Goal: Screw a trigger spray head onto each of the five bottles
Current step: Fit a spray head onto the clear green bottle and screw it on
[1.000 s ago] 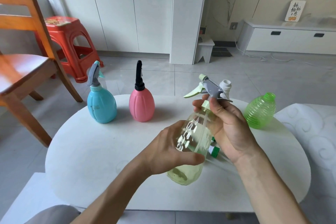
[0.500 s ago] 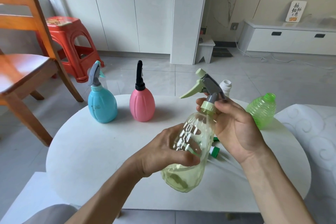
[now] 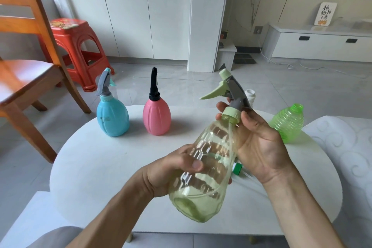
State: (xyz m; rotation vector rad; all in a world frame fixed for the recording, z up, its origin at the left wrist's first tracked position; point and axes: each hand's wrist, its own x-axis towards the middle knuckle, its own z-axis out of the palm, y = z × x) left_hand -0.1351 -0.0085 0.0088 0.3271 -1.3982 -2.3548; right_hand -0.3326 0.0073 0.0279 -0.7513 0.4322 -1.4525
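My left hand [image 3: 173,173] grips the body of a clear yellow-green bottle [image 3: 203,169], held tilted above the white table [image 3: 104,163]. My right hand [image 3: 257,143] pinches the pale green collar of the grey and green trigger spray head [image 3: 227,94] sitting on its neck. A blue bottle [image 3: 112,116] with a grey spray head and a pink bottle [image 3: 157,118] with a black spray head stand at the back left. A green ribbed bottle [image 3: 287,123] stands open-necked at the right. A white bottle neck [image 3: 250,95] shows behind my right hand. A loose green-capped spray head [image 3: 237,168] lies under the held bottle.
A wooden chair [image 3: 28,78] stands left of the table, with a red plastic stool [image 3: 76,50] behind it. A white patterned seat [image 3: 346,147] lies at the right, a pale bench edge [image 3: 30,213] at the near left.
The held bottle has tilted further, its base swinging toward me and lower. The spray head has turned on the neck, its trigger now pointing left, and my right hand has shifted on the collar.
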